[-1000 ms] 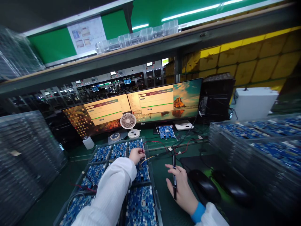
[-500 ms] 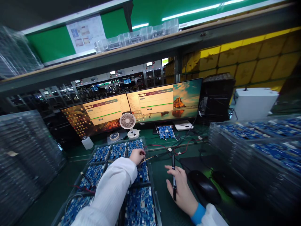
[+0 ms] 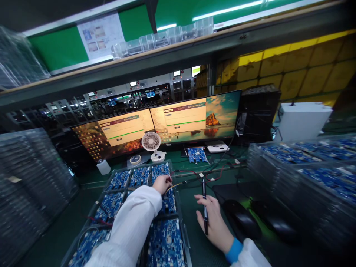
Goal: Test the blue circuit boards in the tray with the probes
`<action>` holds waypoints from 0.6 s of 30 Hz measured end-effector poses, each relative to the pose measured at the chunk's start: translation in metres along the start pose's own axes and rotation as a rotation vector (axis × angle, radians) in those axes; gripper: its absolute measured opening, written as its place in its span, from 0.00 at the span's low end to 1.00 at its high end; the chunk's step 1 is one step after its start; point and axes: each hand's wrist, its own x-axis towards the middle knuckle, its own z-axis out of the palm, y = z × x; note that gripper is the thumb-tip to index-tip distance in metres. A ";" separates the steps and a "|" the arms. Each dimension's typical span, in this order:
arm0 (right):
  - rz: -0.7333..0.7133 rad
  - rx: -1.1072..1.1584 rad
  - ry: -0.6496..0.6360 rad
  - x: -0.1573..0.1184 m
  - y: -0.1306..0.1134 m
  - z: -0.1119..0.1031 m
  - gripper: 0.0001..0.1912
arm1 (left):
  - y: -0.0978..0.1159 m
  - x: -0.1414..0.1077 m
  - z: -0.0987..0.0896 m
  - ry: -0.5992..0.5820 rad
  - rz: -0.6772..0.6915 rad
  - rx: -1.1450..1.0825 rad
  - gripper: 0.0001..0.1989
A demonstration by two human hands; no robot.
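Note:
My left hand (image 3: 162,184) pinches near the back right of a clear tray (image 3: 182,226) of blue circuit boards (image 3: 166,243). Thin wires (image 3: 178,183), yellow and dark, run from beside its fingertips to the right; a red wire (image 3: 185,171) also starts close by. What sits right between the fingertips is hidden, but it appears to be a cable end. To the right, my right hand (image 3: 214,218) hovers over the green mat with a black pen (image 3: 205,211) held between its fingers, the other fingers loosely spread.
Two monitors (image 3: 180,118) stand behind a small white fan (image 3: 151,142) and a lone circuit board (image 3: 197,155). Two black mice (image 3: 241,218) lie at right, beside stacked trays (image 3: 280,178) of boards. More stacked trays (image 3: 30,185) rise at left. A shelf (image 3: 178,48) crosses overhead.
Both hands stay nearly in place, the left still pinching at the tray and the right still with the pen. The view has shifted slightly.

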 end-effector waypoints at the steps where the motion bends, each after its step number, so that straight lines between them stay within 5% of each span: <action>1: 0.000 0.000 0.000 0.000 0.000 0.000 0.13 | 0.000 0.000 0.000 -0.001 0.011 0.011 0.09; 18: -0.035 0.008 0.053 0.001 0.005 0.002 0.13 | 0.011 -0.007 -0.002 0.078 0.020 0.007 0.10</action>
